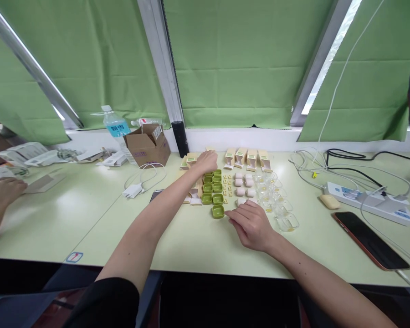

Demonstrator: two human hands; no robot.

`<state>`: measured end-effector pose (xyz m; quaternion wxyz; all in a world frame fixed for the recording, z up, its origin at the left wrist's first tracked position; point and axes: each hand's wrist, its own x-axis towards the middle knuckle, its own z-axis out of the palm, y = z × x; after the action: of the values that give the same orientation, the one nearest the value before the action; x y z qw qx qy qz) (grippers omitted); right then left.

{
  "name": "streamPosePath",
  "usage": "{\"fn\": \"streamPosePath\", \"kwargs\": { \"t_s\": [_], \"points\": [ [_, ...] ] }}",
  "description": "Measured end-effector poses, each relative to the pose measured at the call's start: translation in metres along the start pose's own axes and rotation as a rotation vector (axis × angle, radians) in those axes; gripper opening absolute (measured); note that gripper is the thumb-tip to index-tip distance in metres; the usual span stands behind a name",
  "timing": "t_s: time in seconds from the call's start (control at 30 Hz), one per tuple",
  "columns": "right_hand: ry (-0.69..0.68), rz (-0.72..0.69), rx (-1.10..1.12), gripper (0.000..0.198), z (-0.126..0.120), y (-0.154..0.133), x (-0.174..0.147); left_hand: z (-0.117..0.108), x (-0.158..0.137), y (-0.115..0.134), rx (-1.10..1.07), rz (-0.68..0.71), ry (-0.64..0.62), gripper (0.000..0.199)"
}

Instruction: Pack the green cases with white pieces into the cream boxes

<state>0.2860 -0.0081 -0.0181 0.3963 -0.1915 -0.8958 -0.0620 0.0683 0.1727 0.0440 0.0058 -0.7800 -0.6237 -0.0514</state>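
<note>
My left hand point(207, 161) reaches to the far end of the rows of green dishes point(217, 187), beside several small cardboard boxes point(192, 157). Its fingers are bent down and closed, and what they hold, if anything, is hidden behind the hand. My right hand point(252, 226) lies low over the table with fingers partly bent and apart. Its fingertips are beside the nearest green dish point(217, 211), and I see nothing held. Between the hands are small yellow pieces point(225, 185) and pale pink cylinders point(240, 192). Clear plastic cups point(287, 222) stand to the right.
Open cardboard boxes point(251, 159) line the back. A black cylinder point(180, 139), a brown carton point(148, 145) and a water bottle point(116, 125) stand behind, left. At right lie a phone point(371, 240), a power strip point(371, 202) and cables. Another person's hand point(5, 193) is at far left.
</note>
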Motion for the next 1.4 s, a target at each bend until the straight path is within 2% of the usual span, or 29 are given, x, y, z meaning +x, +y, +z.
{"fn": "streamPosePath", "kwargs": {
  "t_s": [0.1, 0.13, 0.2, 0.33, 0.43, 0.57, 0.77, 0.9, 1.0, 1.1, 1.2, 1.33, 1.4],
  "points": [
    [0.041, 0.027, -0.031, 0.017, -0.002, 0.004, 0.0, -0.005, -0.05, 0.0, -0.059, 0.091, 0.101, 0.041],
    [0.064, 0.047, -0.042, 0.016, -0.004, 0.007, 0.001, -0.005, -0.069, -0.001, -0.135, 0.148, 0.19, 0.038],
    [0.118, 0.106, -0.055, 0.016, -0.007, 0.012, 0.003, -0.003, -0.107, -0.003, -0.247, 0.22, 0.266, 0.033],
    [0.202, 0.261, -0.081, 0.016, -0.018, 0.026, 0.011, 0.009, -0.165, -0.004, -0.312, 0.232, 0.212, 0.023],
    [0.123, 0.384, -0.142, 0.014, -0.025, 0.034, 0.023, 0.022, -0.186, 0.002, -0.362, 0.222, 0.143, 0.021],
    [-0.014, 0.489, -0.194, 0.013, -0.024, 0.042, 0.041, 0.041, -0.193, 0.015, -0.388, 0.159, 0.119, 0.031],
    [-0.077, 0.549, -0.217, 0.014, -0.002, 0.051, 0.043, 0.058, -0.193, 0.031, -0.236, 0.151, 0.135, 0.043],
    [-0.21, 0.514, -0.276, 0.015, 0.011, 0.049, 0.036, 0.058, -0.191, 0.038, -0.149, 0.165, 0.094, 0.037],
    [-0.299, 0.48, -0.321, 0.017, 0.016, 0.045, 0.033, 0.047, -0.185, 0.039, -0.178, 0.163, 0.07, 0.032],
    [-0.378, 0.43, -0.365, 0.019, 0.019, 0.042, 0.031, 0.029, -0.176, 0.036, -0.363, 0.153, 0.132, 0.034],
    [-0.456, 0.373, -0.401, 0.021, 0.022, 0.04, 0.03, 0.015, -0.167, 0.031, -0.661, 0.115, 0.24, 0.038],
    [-0.524, 0.314, -0.436, 0.024, 0.029, 0.036, 0.03, 0.025, -0.155, 0.023, -1.022, 0.075, 0.378, 0.043],
    [-0.546, 0.302, -0.452, 0.023, 0.032, 0.035, 0.031, 0.037, -0.149, 0.018, -1.171, 0.047, 0.391, 0.047]
  ]
}}
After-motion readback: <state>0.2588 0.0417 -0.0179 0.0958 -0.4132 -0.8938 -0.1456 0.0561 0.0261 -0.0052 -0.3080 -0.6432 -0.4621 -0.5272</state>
